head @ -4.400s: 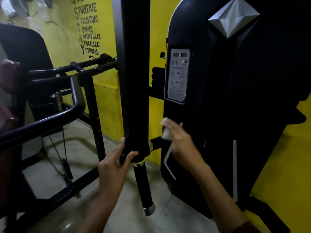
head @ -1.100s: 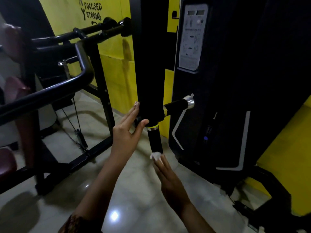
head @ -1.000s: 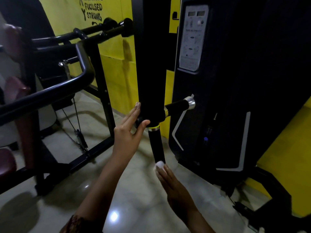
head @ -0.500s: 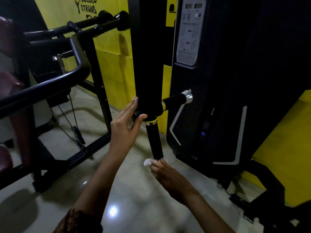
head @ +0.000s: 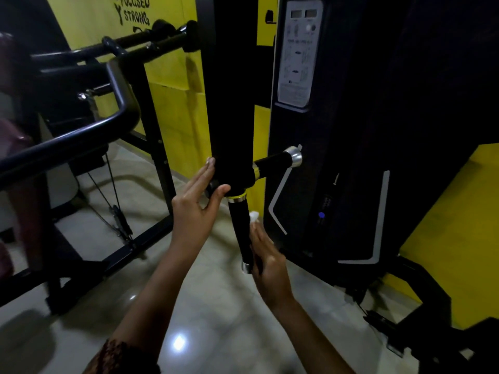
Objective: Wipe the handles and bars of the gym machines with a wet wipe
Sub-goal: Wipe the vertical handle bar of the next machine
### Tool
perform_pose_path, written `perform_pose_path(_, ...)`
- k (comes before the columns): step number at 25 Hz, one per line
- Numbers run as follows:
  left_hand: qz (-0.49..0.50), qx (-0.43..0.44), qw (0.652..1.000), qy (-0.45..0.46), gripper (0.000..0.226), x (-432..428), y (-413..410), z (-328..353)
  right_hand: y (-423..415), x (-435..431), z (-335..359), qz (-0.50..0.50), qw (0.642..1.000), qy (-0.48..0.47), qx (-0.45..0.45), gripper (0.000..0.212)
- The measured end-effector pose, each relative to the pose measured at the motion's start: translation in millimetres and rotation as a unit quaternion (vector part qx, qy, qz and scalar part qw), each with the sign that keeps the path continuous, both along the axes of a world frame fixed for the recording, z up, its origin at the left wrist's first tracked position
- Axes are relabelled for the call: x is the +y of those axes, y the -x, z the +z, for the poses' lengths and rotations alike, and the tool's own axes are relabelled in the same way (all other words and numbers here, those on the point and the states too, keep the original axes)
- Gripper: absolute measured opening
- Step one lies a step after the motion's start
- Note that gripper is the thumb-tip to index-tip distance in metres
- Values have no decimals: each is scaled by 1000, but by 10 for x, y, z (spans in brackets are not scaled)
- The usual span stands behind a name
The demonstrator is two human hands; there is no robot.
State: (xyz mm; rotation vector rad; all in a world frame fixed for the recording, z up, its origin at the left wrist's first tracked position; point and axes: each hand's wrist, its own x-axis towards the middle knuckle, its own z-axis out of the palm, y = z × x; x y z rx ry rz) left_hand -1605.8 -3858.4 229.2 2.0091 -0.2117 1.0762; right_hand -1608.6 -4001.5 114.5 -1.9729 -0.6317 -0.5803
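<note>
A black padded arm (head: 232,103) hangs upright in the middle of the head view. Below it a black vertical handle (head: 241,230) with a chrome end cap points down. A second black handle (head: 278,160) with a chrome cap sticks out to the right. My left hand (head: 195,209) rests flat against the lower end of the padded arm, thumb under it. My right hand (head: 266,260) presses a white wet wipe (head: 253,215) with its fingertips against the right side of the vertical handle.
A black weight-stack housing (head: 364,130) with a white instruction label (head: 297,58) stands right behind the handles. A black tubular frame with curved bars (head: 118,98) fills the left. Yellow wall (head: 172,103) behind, glossy tiled floor (head: 210,306) below.
My right hand with the wipe has slid up from the bottom end of the vertical handle to its right side. My left hand stays on the padded arm.
</note>
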Motion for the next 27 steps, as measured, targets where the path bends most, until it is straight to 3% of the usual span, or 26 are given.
perform_pose_path(2, 0, 0, 1000, 3, 52, 9, 3, -10, 128, -186, -349, 1, 999, 21, 30, 66)
perform_pose_path(4, -1, 0, 1000, 4, 51, 5, 15, -17, 161, -345, -414, -2, 996, 17, 85, 54)
perform_pose_path(9, -6, 7, 1000, 2, 52, -2, -4, 3, -37, -59, 360, 51, 981, -109, 151, 38)
perform_pose_path(11, -11, 11, 1000, 7, 53, -15, -3, 6, -77, 3, 404, 50, 976, -116, 175, 36)
perform_pose_path(16, -1, 4, 1000, 7, 51, -16, -18, 0, 203, -351, -39, 5, 970, 73, 231, 36)
perform_pose_path(17, 1, 3, 1000, 8, 51, -20, -17, 1, 275, -374, -7, -25, 973, 76, 218, 36)
perform_pose_path(19, 1, 3, 1000, 2, 51, -30, -18, 9, 302, -295, 220, -75, 991, 40, 103, 37)
perform_pose_path(22, 3, 6, 1000, -4, 51, -19, -14, 10, 121, 2, 568, -21, 990, 104, -92, 41)
perform_pose_path(24, 2, 9, 1000, -5, 52, 1, -8, 15, -8, 162, 486, 17, 977, 181, -111, 40)
perform_pose_path(27, -5, 14, 1000, -12, 53, 20, 5, 16, 25, 91, 62, 30, 978, 206, -36, 42)
